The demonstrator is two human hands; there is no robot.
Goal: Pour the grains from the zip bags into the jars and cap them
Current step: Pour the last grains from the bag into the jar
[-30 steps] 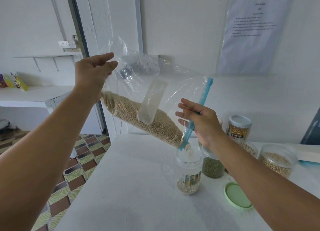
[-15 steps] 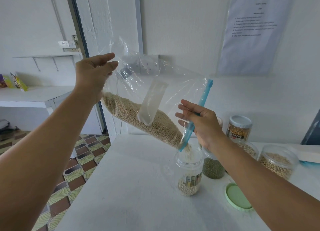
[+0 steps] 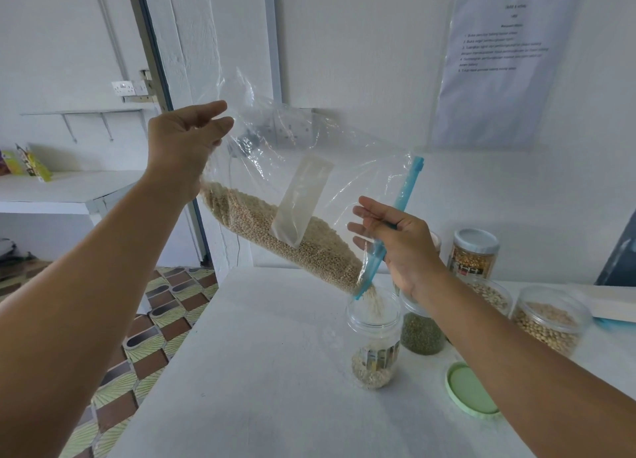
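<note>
Grains stream from a tilted zip bag [image 3: 309, 196] into an open jar [image 3: 373, 340].
Left hand [image 3: 182, 141] pinches the bag's raised corner; right hand [image 3: 401, 241] grips its blue zip, fingertips partly hidden.

Both arms reach forward, the left hand [image 3: 184, 141] raised high and pinching with fingers extended, the right hand [image 3: 401, 242] lower, fingers curled.

At the centre of the frame we see a clear zip bag [image 3: 309, 168] tilted down to the right, our left hand [image 3: 184, 141] pinching its upper left corner and our right hand [image 3: 399, 241] gripping its blue zip strip [image 3: 406, 196]. Pale grains [image 3: 275, 230] stream from its low corner into an open jar [image 3: 374, 337] on the white bench [image 3: 258, 371]. A green lid [image 3: 469, 388] lies just right of the jar.
</note>
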